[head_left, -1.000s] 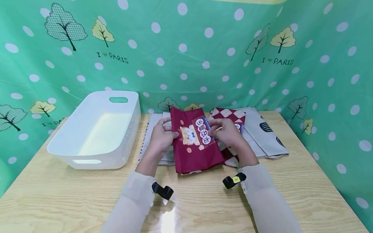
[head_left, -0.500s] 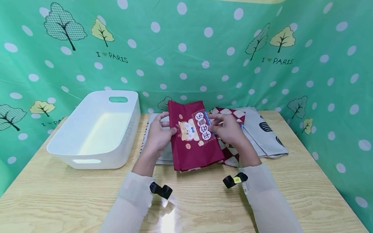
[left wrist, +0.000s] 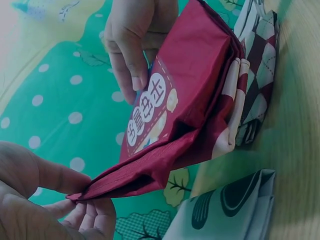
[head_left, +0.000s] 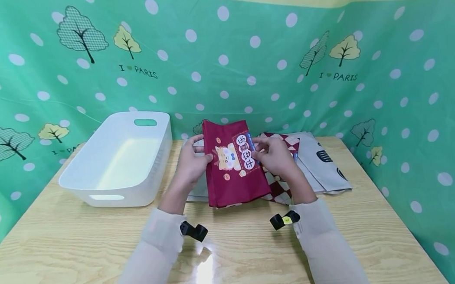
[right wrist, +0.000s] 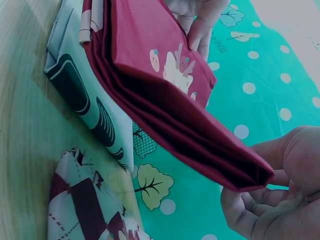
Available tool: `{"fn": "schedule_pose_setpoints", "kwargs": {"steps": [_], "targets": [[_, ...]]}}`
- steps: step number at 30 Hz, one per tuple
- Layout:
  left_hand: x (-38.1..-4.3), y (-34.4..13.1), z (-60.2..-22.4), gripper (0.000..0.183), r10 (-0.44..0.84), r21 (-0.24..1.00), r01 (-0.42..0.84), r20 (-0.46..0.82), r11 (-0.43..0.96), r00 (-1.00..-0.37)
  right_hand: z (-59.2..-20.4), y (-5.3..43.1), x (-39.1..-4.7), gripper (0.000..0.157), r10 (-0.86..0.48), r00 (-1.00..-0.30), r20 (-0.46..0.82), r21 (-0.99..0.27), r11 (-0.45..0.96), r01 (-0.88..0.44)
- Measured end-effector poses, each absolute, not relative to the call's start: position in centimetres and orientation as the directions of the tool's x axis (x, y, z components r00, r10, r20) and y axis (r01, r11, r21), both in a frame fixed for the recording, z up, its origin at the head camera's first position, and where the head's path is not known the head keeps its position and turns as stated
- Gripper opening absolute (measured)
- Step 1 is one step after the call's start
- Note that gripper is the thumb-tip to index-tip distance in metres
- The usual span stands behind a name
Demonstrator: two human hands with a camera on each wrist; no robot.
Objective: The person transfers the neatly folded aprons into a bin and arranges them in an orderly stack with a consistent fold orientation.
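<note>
A dark red folded cloth (head_left: 238,189) with a cartoon animal and a row of white lettered circles is held up and tilted between both hands. At its left edge my left hand (head_left: 191,163) pinches it, thumb on the front and fingers behind. My right hand (head_left: 274,156) pinches the opposite edge beside the lettering. Several stacked layers show along the near edge of the cloth (right wrist: 165,110) in the right wrist view, and a checked cream-and-red part (left wrist: 230,105) hangs under it in the left wrist view.
Behind the right hand lies a red-and-cream checked folded cloth (head_left: 280,193), beside a grey folded cloth (head_left: 325,171) with dark prints. Another grey folded cloth (head_left: 198,189) lies under the left hand. A white plastic basket (head_left: 152,185) stands at the left on the wooden table (head_left: 238,254).
Both hands have shifted the red cloth slightly left and raised it a little, keeping hold of its two edges. The basket and the other cloths have stayed put.
</note>
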State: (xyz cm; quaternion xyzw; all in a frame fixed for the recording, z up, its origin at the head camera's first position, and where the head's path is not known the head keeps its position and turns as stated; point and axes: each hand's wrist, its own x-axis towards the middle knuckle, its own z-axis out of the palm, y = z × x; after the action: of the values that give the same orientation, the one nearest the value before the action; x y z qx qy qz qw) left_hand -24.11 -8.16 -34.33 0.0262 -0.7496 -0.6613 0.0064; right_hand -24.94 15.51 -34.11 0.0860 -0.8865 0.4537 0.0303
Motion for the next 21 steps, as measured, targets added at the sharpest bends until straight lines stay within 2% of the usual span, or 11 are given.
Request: {"fn": "schedule_pose_setpoints", "kwargs": {"steps": [12, 21], "targets": [[-25.0, -8.8, -33.2, 0.065, -0.051, 0.987, -0.018, -0.010, 0.162, -0.999, -32.7, 15.0, -25.8, 0.039, -0.160, -0.972, 0.171, -0.774, 0.589, -0.233], [-26.4, -9.9, -32.3, 0.063, -0.055, 0.968, 0.035, 0.050, 0.247, -0.997, -31.9, 14.2, -27.3, 0.039, -0.184, -0.968, 0.171, -0.773, 0.584, -0.248]]}}
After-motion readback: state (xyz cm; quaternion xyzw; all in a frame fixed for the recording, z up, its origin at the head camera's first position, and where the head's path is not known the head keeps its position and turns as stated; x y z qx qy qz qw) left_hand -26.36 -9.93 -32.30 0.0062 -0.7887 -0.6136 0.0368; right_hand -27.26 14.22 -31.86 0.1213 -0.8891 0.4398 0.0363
